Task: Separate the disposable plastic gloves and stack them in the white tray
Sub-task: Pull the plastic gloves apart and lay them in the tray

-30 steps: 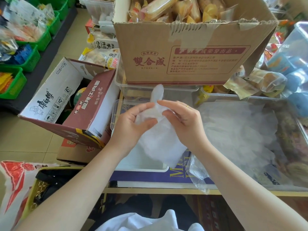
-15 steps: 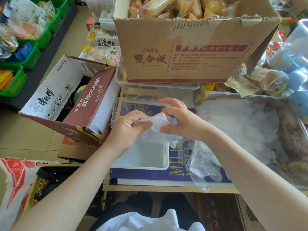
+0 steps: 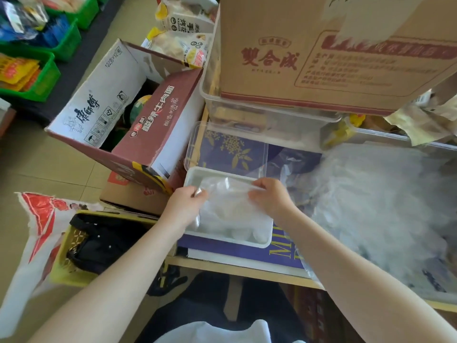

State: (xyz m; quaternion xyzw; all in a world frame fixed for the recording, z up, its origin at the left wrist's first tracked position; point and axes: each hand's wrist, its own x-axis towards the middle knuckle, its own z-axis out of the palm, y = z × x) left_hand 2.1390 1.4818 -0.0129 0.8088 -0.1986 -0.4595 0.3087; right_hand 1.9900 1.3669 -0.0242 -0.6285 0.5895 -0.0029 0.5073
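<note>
A clear plastic glove (image 3: 226, 194) is stretched flat over the white tray (image 3: 230, 240) at the table's front left. My left hand (image 3: 186, 203) pinches its left edge and my right hand (image 3: 270, 194) pinches its right edge. Other clear gloves lie in the tray under it. A big loose heap of clear gloves (image 3: 376, 201) fills a clear bin to the right of the tray.
A clear lid (image 3: 197, 144) lies just behind the tray. A large cardboard box (image 3: 321, 50) sits on a clear container (image 3: 247, 112) at the back. An open noodle carton (image 3: 138, 125) stands on the left, close to the tray. Green baskets (image 3: 47, 78) line the floor at far left.
Both hands have come down from chest height and spread apart. The glove, bunched between the fingers before, is now pulled flat over the tray.
</note>
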